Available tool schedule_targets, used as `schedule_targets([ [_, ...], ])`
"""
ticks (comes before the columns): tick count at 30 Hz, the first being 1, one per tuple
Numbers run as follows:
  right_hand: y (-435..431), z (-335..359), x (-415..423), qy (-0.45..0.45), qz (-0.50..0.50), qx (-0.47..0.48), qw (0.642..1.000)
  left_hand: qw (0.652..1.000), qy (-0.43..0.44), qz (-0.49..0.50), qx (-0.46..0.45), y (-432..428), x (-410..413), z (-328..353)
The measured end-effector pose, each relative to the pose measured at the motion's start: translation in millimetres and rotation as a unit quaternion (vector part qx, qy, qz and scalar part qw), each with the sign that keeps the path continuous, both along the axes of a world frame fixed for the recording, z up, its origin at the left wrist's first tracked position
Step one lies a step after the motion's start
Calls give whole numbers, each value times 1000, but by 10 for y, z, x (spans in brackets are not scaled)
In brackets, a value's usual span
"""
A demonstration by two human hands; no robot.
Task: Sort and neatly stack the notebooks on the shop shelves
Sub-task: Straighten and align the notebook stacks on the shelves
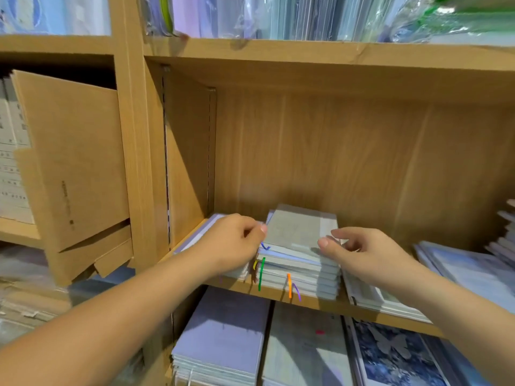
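Observation:
A stack of several grey-covered notebooks (299,246) with coloured ribbon markers sits on the middle wooden shelf (320,303). My left hand (231,243) is at the stack's left side, fingers curled, thumb and fingertips touching the top notebook's left edge. My right hand (362,252) is at the stack's right side, thumb on the top cover's right edge and fingers loosely bent behind it. A lower, flatter notebook pile (195,235) lies under my left hand.
More notebooks (457,271) lie flat at the shelf's right. The shelf below holds lilac, grey and butterfly-print pads (223,338). A cardboard sheet (75,162) leans in the left bay. Plastic-wrapped stock (306,15) fills the top shelf. A wooden upright (136,162) divides the bays.

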State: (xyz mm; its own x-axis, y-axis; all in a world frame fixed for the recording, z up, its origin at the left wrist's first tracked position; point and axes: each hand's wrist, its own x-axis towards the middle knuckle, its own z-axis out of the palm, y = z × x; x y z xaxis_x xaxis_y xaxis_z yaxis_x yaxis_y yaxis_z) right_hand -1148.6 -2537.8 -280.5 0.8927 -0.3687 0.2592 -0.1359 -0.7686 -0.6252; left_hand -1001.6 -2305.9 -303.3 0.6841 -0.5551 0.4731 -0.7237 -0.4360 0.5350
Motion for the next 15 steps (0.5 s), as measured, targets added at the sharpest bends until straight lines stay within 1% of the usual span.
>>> schedule_targets([
  [3, 8, 21, -40, 21, 45, 32, 998, 997, -13, -54, 59, 133, -45, 51],
  [5, 42, 14, -33, 26, 64, 23, 997, 993, -10, -89, 72, 111, -83, 17],
  [7, 81, -10, -28, 28, 59, -2, 998, 997, -12, -57, 59, 69, -126, -24],
  [9, 93, -39, -8, 22, 51, -7, 998, 999, -14, -29, 38, 47, -116, -42],
  [12, 83, -56, 7, 20, 59, -2, 998, 1000, 12, -20, 18, 14, -109, -35],
  [15, 69, -59, 15, 23, 56, 0, 998, 1000, -1, -8, 15, -25, -96, -48],
])
